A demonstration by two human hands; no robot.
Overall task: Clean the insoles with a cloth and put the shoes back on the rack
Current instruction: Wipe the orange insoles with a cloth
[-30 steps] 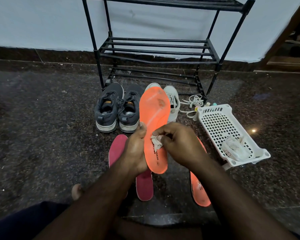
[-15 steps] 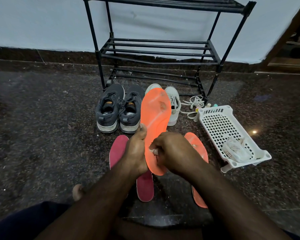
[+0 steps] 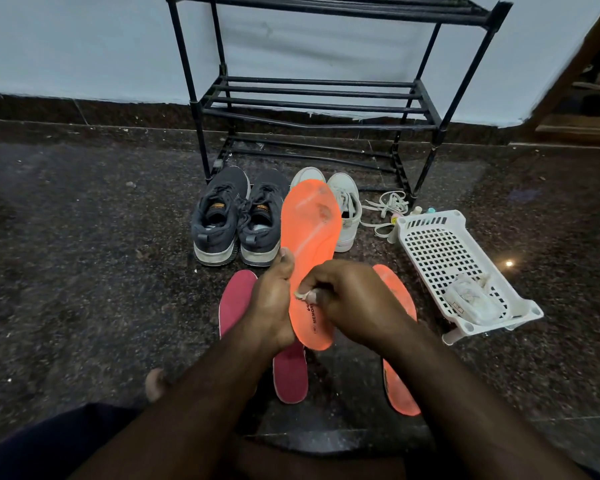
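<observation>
My left hand (image 3: 271,306) grips an orange insole (image 3: 309,233) by its heel half and holds it upright, toe pointing away. My right hand (image 3: 354,303) pinches a small white cloth (image 3: 303,295) against the insole's heel area; most of the cloth is hidden under the fingers. A second orange insole (image 3: 399,393) lies on the floor beneath my right forearm. Two maroon insoles (image 3: 290,375) lie under my left hand. A pair of dark grey sneakers (image 3: 236,220) and a pair of white sneakers (image 3: 347,209) stand in front of the black shoe rack (image 3: 319,98).
A white perforated plastic basket (image 3: 440,251) sits tilted on the floor at the right with a white packet (image 3: 471,299) inside. Loose white laces (image 3: 385,209) lie by the rack's right leg. The floor is dark speckled stone. My bare toe (image 3: 156,384) shows at lower left.
My right hand slid the cloth down along the insole toward the heel, then up a little. The cloth is now more hidden under the fingers. The insole stays held upright.
</observation>
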